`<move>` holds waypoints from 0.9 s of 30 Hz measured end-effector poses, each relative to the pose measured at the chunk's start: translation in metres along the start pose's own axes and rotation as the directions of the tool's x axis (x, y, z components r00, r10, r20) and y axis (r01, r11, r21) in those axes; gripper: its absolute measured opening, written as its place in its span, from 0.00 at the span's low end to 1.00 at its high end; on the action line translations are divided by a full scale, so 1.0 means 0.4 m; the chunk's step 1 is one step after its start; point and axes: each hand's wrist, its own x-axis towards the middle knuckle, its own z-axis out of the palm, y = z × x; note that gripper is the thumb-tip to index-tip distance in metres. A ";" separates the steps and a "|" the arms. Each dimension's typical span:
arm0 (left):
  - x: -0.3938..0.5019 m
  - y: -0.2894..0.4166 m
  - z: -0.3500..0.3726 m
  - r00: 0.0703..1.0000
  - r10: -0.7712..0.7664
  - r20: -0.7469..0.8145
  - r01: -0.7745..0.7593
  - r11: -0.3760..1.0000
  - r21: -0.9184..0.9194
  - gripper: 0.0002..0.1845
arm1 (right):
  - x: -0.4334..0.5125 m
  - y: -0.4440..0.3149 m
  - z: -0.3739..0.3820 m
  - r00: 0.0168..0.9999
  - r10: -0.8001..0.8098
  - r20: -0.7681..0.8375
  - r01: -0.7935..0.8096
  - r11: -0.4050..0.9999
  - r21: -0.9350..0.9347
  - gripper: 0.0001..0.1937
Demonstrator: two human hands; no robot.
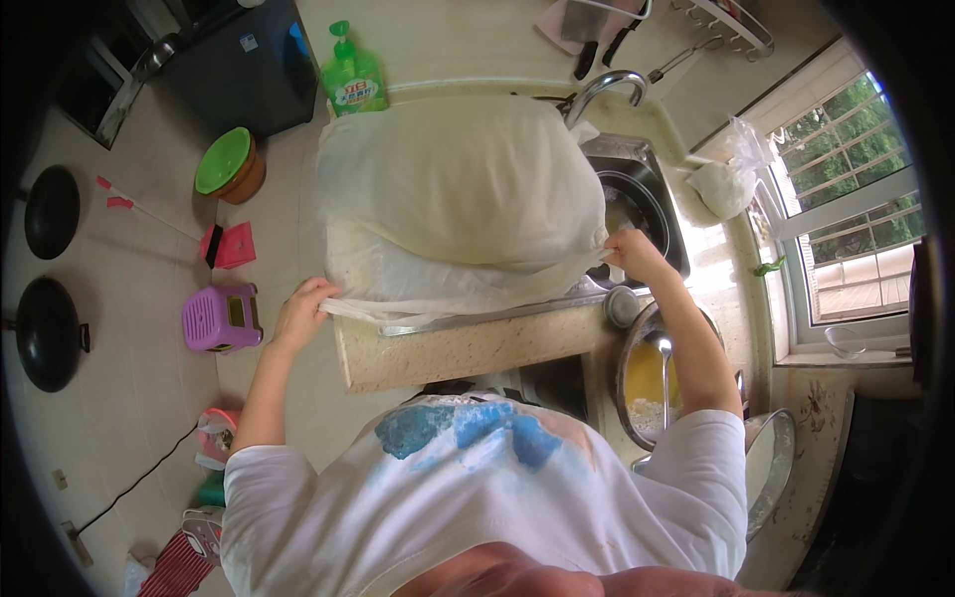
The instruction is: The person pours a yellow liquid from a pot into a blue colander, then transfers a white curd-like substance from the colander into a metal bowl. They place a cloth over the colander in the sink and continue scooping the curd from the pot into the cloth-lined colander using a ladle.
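A wide pale translucent cloth or plastic sheet (462,186) lies puffed up over the left part of the stone counter (448,351) and over the near left of the sink. My left hand (302,313) grips the sheet's near left corner. With my right hand (634,256) I pinch its near right edge beside the steel sink (649,201). Between my hands the near edge hangs in a gathered band. What lies beneath the sheet is hidden.
A green pump bottle (357,78) stands behind the sheet, left of the curved faucet (608,86). Under my right forearm is a metal bowl (625,418) with yellow liquid, flour-like powder and a spoon. A small round lid or jar (621,307) sits near it. Knives (597,45) hang behind.
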 end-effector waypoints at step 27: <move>0.628 0.147 0.070 0.962 -0.170 0.213 0.229 0.929 -0.291 0.35 | 0.443 -0.263 0.131 0.941 0.291 -0.173 -0.300 0.954 -0.023 0.44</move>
